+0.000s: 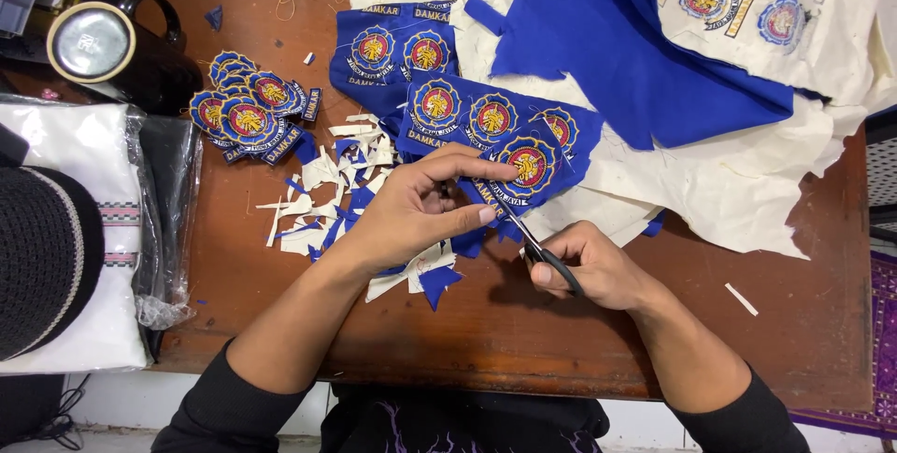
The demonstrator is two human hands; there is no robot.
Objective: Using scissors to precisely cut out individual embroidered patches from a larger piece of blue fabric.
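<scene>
The left hand [411,215] pinches a strip of blue cloth [495,135] bearing round embroidered badges, thumb and forefinger closed on the badge nearest the person [528,165]. That badge sits just beyond the left fingertips and a little toward the right hand. The right hand [593,266] is closed through the loops of black-handled scissors [537,247], whose blades point up and toward the left hand, the tips under the cloth edge just below the held badge. So the scissors run on a slant from the right hand to the left fingertips, and the strip stretches away from both hands, toward the far side of the counter [523,341].

The right hand is nearer the person; the left is nearer the cloth. Under and beyond the left wrist lies a litter of white and blue offcuts [327,191]. Farther out on the left-hand side sits a heap of cut-out badges [248,107], and beyond it a black mug [112,47]. Past the right hand, bare wood shows out to the counter's edge, with one white scrap [741,299] on it. A large sheet of blue and cream fabric [654,51] lies well beyond both hands.
</scene>
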